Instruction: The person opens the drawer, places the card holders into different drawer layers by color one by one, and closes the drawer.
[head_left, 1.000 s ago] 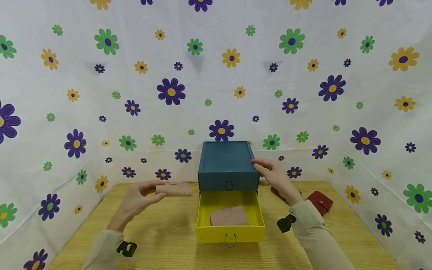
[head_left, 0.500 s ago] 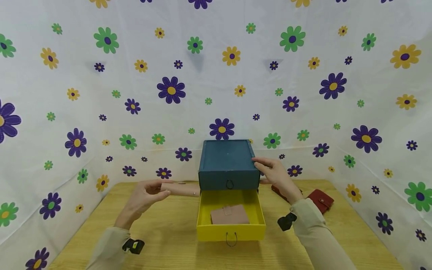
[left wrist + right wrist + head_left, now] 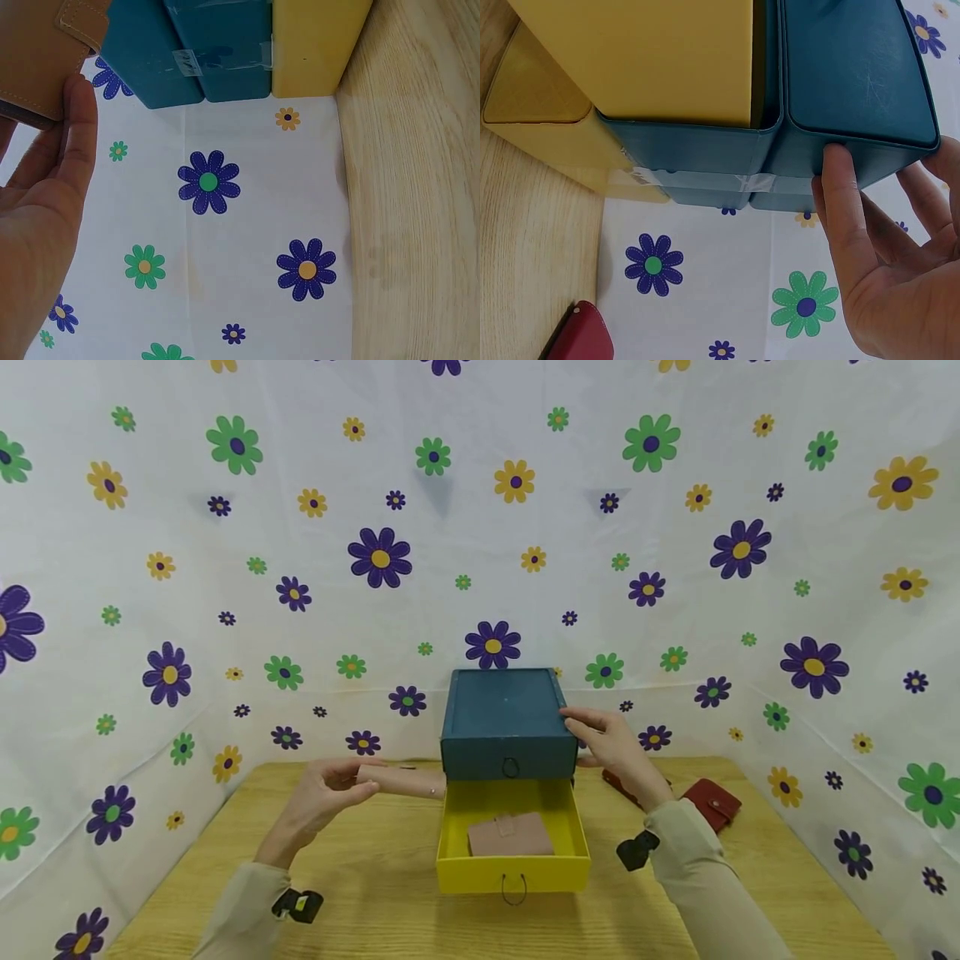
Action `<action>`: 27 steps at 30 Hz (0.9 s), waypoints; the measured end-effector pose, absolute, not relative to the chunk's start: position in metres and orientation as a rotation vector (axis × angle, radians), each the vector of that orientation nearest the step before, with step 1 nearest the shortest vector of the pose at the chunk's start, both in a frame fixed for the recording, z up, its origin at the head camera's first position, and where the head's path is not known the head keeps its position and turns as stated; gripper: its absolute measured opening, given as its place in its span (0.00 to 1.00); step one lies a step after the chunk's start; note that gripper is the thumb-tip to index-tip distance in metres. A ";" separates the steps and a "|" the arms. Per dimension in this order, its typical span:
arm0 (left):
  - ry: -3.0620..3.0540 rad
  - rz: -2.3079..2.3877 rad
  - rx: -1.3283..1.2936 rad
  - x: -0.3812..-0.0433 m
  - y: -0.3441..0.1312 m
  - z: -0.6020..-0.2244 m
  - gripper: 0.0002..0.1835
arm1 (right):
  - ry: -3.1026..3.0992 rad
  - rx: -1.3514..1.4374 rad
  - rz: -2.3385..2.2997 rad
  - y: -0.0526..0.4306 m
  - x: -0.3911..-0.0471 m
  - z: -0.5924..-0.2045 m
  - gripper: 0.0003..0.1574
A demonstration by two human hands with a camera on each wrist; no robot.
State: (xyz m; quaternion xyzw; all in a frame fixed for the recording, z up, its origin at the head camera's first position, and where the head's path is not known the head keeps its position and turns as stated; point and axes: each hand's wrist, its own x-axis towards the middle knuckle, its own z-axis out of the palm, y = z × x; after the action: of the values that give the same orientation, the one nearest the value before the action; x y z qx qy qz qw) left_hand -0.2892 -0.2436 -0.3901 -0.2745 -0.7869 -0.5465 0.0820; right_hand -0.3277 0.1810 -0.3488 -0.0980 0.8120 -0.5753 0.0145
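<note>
My left hand [image 3: 318, 802] holds a pinkish-beige wallet [image 3: 405, 781] by its left end, thumb below and fingers above. The wallet is level above the table, its right end reaching the blue box's lower left corner in the head view. In the left wrist view the wallet [image 3: 37, 52] looks tan, with a stitched strap. My right hand [image 3: 611, 747] rests against the right side of the blue drawer box [image 3: 506, 706], fingers fairly straight. Under it a yellow drawer [image 3: 512, 875] stands pulled out. A second pinkish-beige wallet [image 3: 510, 835] lies in that drawer, strap uppermost.
To the right on the wooden table [image 3: 360, 893] lies a red wallet [image 3: 711, 804] with a snap strap. Another dark red item [image 3: 621, 787] is partly hidden behind my right wrist. A flower-patterned cloth [image 3: 300, 627] hangs behind and at both sides.
My left hand has moved right with the wallet, towards the box, then held nearly still over the last half second. The right hand stays on the box.
</note>
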 end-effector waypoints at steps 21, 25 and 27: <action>-2.383 -1.584 -0.956 -0.285 -0.191 -0.402 0.18 | 2.516 -0.298 -1.807 0.180 -0.328 -0.350 0.28; -2.405 -1.474 -0.914 -0.284 -0.179 -0.403 0.18 | 2.514 -0.296 -1.815 0.180 -0.329 -0.350 0.28; -2.418 -1.416 -0.889 -0.283 -0.173 -0.402 0.19 | 2.513 -0.296 -1.816 0.180 -0.329 -0.350 0.28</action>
State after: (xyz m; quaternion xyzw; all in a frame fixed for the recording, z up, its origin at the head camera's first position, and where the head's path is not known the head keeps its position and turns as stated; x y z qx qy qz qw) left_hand -0.2830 -0.1729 -0.4025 -0.3010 -0.8183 -0.4792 0.1008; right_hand -0.3288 0.1799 -0.3495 -0.0950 0.8068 -0.5830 0.0133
